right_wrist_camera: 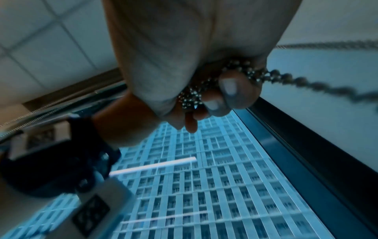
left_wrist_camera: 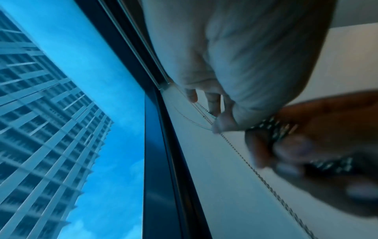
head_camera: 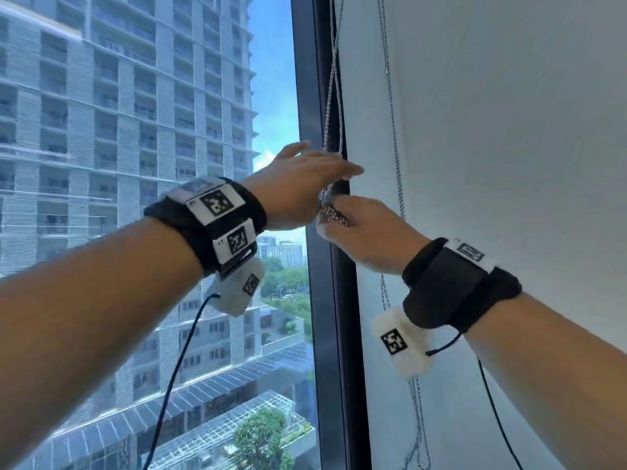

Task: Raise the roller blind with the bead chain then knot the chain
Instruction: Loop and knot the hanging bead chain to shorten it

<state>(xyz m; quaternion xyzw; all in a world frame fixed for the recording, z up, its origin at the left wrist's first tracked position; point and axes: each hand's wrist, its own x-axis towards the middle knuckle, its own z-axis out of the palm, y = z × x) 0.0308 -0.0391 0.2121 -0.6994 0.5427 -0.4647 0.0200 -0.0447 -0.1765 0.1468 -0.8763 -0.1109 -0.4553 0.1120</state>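
Observation:
The metal bead chain [head_camera: 334, 96] hangs in two strands along the dark window frame [head_camera: 339, 334]. My right hand [head_camera: 356, 228] grips a bunched clump of the chain's beads [head_camera: 334, 215] in its curled fingers; in the right wrist view the clump [right_wrist_camera: 196, 95] sits between palm and fingertips, and one strand [right_wrist_camera: 296, 80] runs off to the right. Just above, my left hand [head_camera: 319, 171] reaches across with its fingers stretched out and lies against the strands. In the left wrist view its fingertips [left_wrist_camera: 212, 103] touch the chain [left_wrist_camera: 206, 116]. The blind's roller is out of view.
A white surface [head_camera: 492, 130] fills the right side, with a second thin chain [head_camera: 395, 137] hanging against it. The glass pane [head_camera: 135, 130] on the left shows tall buildings outside. Black cables trail from both wrist bands.

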